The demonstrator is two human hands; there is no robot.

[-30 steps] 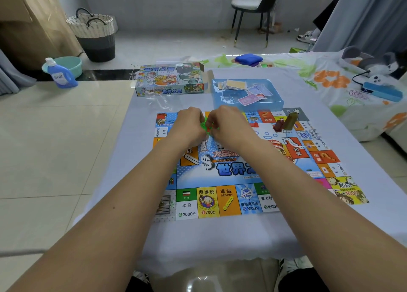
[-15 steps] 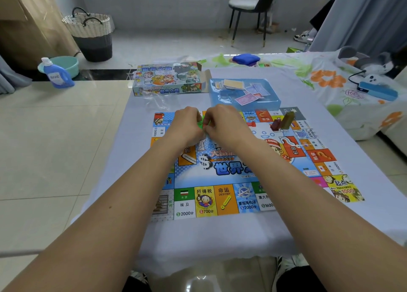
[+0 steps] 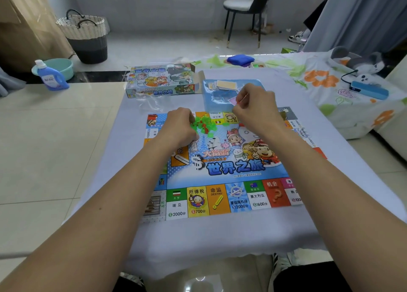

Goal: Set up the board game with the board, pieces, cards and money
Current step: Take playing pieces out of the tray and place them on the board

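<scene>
The colourful game board point(image 3: 222, 166) lies flat on the white table. A cluster of small green plastic pieces point(image 3: 203, 125), with a few red ones, lies on its far edge. My left hand point(image 3: 179, 124) rests curled on the cluster's left side, fingers among the pieces. My right hand point(image 3: 253, 104) is raised over the board's far edge and pinches a small red piece point(image 3: 238, 102) between thumb and fingers. Behind it the blue box tray point(image 3: 209, 100) holds cards point(image 3: 225, 85) and paper money. The game box lid point(image 3: 160, 80) lies at the far left.
A crumpled clear plastic bag point(image 3: 145, 102) lies in front of the box lid. A floral sheet point(image 3: 326, 82) covers the surface to the right, with a blue device point(image 3: 369, 91) and a plush toy on it. A chair, a basket and a detergent bottle stand on the floor beyond.
My hands were together over the green pieces. The right hand has pulled away up and to the right with a red piece, leaving the pile exposed. The left hand stays by the pile.
</scene>
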